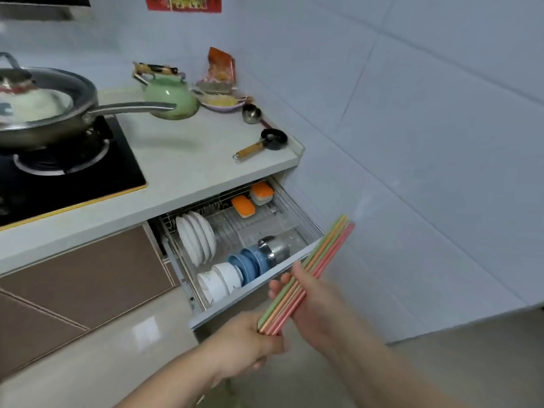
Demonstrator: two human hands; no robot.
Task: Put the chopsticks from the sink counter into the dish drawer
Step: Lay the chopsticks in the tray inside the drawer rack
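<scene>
A bundle of several coloured chopsticks (326,251), green, orange and pink, slants up to the right in front of the open dish drawer (250,290). My left hand (250,340) grips the bundle's lower end. My right hand (309,295) holds it around the middle, fingers wrapped from behind. The upper tips stick out past the drawer's front right corner. Inside the drawer's wire rack stand white plates (195,238), white bowls (219,282), blue bowls (247,263), a steel cup (273,250) and orange-lidded boxes (253,198).
The counter (188,160) above the drawer carries a green kettle (169,95), a small black pan with a wooden handle (265,142), a steel ladle (251,113) and a plate of food (220,101). A lidded wok (44,110) sits on the stove, left. A tiled wall stands at right.
</scene>
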